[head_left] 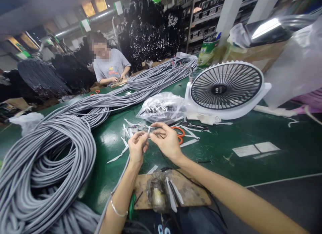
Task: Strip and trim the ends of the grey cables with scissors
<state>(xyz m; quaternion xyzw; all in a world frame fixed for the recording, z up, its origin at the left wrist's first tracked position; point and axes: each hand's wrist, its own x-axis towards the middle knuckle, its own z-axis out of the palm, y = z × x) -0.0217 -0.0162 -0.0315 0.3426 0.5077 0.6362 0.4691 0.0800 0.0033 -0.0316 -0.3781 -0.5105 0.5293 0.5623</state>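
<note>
Smooth gray cable (50,153) lies in thick round coils on the glossy green table (276,160). Above the table, the left hand (138,147) is raised with curled fingers and the right hand (166,141) is palm-down. Their fingertips meet, both pinching a thin white strip (149,130). A round slatted fan (226,86) stands beyond.

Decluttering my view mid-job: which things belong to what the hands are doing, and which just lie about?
In hand: left hand, right hand, white strip pinched between them, grey cord, loose white strips, bag of strips.
Lying about: fan, scissors, green can, wooden board.
</note>
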